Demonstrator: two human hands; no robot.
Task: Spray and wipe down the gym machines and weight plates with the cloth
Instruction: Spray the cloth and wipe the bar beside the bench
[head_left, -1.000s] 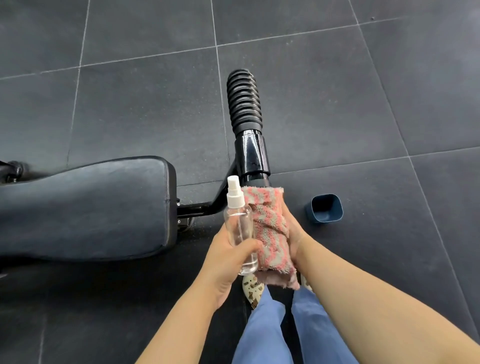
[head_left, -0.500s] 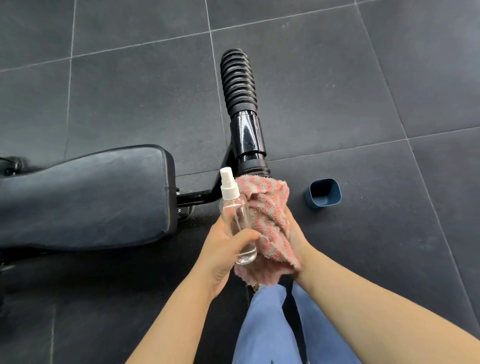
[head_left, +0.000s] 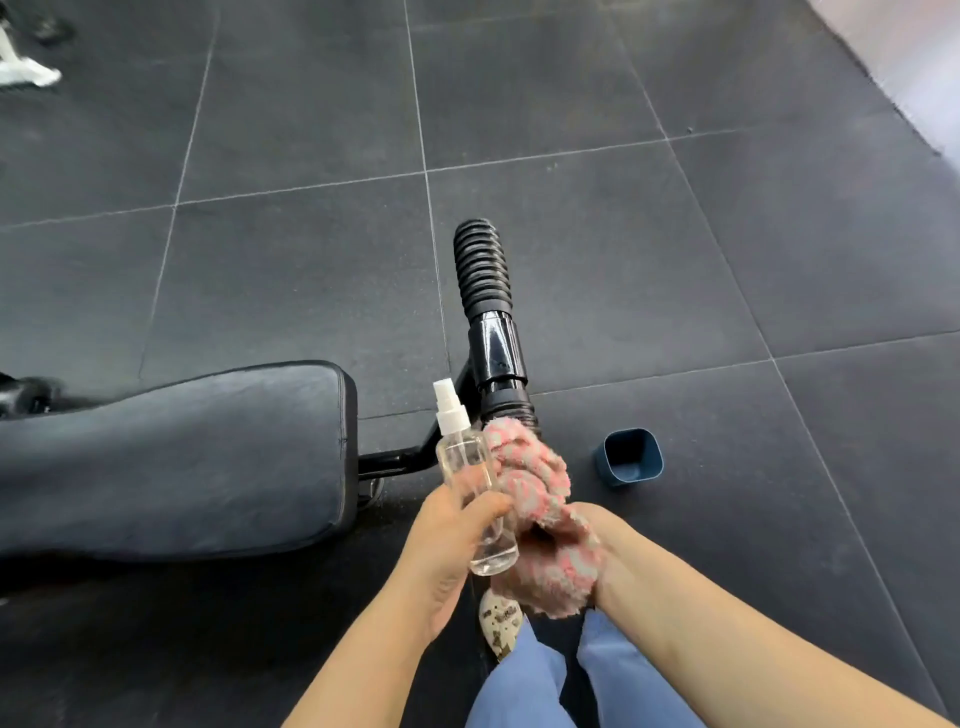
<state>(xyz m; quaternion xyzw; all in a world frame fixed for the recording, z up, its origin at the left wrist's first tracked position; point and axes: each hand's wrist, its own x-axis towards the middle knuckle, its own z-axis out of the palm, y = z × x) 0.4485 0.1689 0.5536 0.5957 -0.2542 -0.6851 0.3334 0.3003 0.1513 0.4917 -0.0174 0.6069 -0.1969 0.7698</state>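
We note the left hand (head_left: 447, 540) gripping a clear plastic spray bottle (head_left: 467, 467). The right hand (head_left: 597, 525) clamps a pink-and-grey fluffy cloth (head_left: 540, 493) around the black ribbed machine handle (head_left: 485, 291).

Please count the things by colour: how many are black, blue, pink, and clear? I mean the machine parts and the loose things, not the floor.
Black: 2, the bench pad and the ribbed handle bar
Blue: 1, the small cup on the floor
Pink: 1, the cloth in the right hand
Clear: 1, the spray bottle in the left hand
Total: 5
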